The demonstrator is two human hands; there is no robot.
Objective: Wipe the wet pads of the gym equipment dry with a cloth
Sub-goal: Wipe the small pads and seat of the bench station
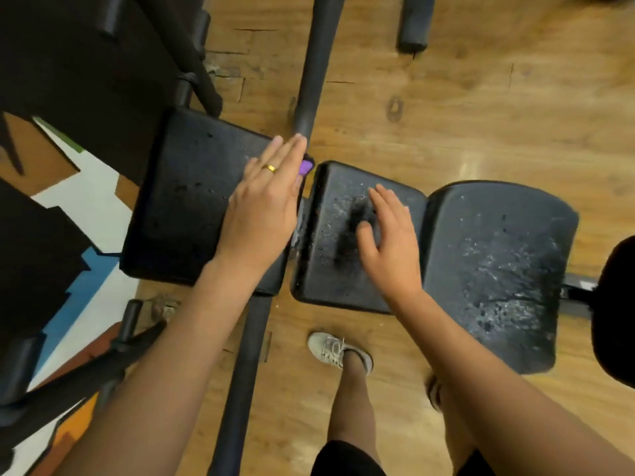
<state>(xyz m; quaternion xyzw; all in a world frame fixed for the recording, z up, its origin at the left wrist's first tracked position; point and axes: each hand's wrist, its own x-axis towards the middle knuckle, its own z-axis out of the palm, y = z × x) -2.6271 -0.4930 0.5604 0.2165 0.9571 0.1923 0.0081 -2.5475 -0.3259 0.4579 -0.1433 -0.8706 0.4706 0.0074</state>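
Three black pads lie in a row. My left hand point(266, 201) lies flat with straight fingers on the right end of the left pad point(185, 201), covering a purple cloth point(305, 165) of which only a corner shows at the pad's edge. My right hand point(388, 235) hovers or rests with spread, relaxed fingers over the middle pad point(336, 255), which carries water droplets and a dark smear. The right pad point(498, 262) glistens with wet streaks. The left pad has scattered droplets.
A black metal bar point(309, 80) of the frame runs from top to bottom between the pads. The floor point(464, 97) is wood. My feet in grey shoes point(330, 350) stand below the pads. Dark equipment point(68, 63) fills the upper left. A round black pad point(618, 310) sits at the right edge.
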